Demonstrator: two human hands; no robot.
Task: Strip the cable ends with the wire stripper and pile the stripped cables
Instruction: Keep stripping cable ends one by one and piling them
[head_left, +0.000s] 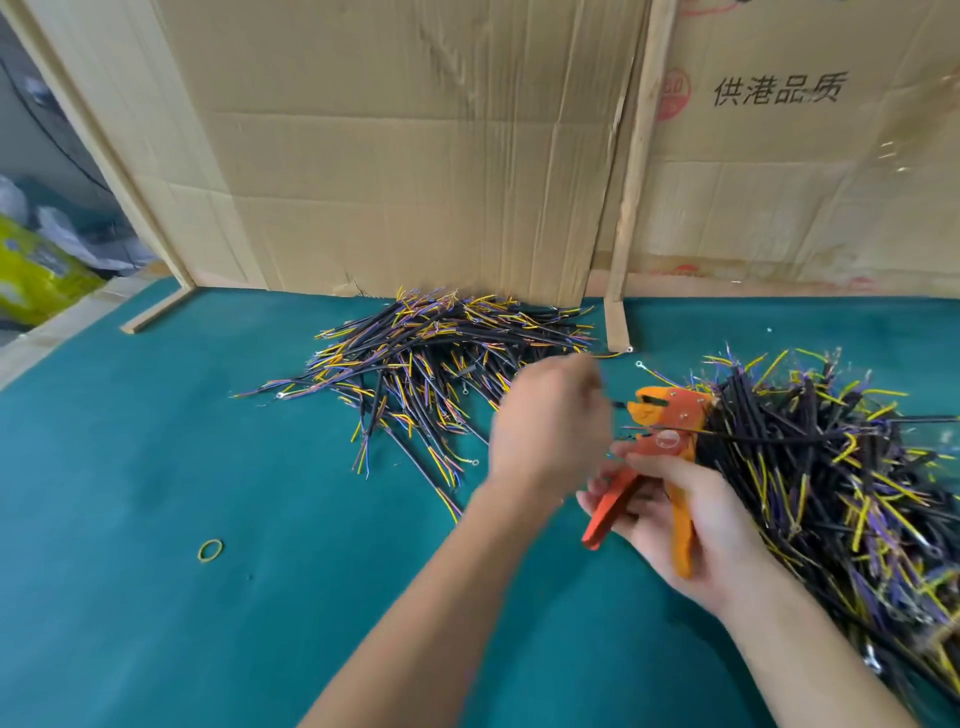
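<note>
My right hand (691, 525) grips the handles of an orange wire stripper (657, 452), whose jaws point up and left. My left hand (550, 421), blurred by motion, is curled just left of the jaws and pinches a short black cable (618, 404) whose end reaches the jaw opening. A pile of black cables with yellow, blue and purple wire ends (441, 358) lies on the green table (208, 467) beyond my left hand. A larger, denser heap of similar cables (831, 478) lies at the right, behind the stripper.
Cardboard sheets (415, 156) stand as a wall along the table's far edge, held by wooden strips (631, 208). A yellow-green rubber band (210, 550) lies on the table at the front left. A green bag (36, 270) sits beyond the table's left edge.
</note>
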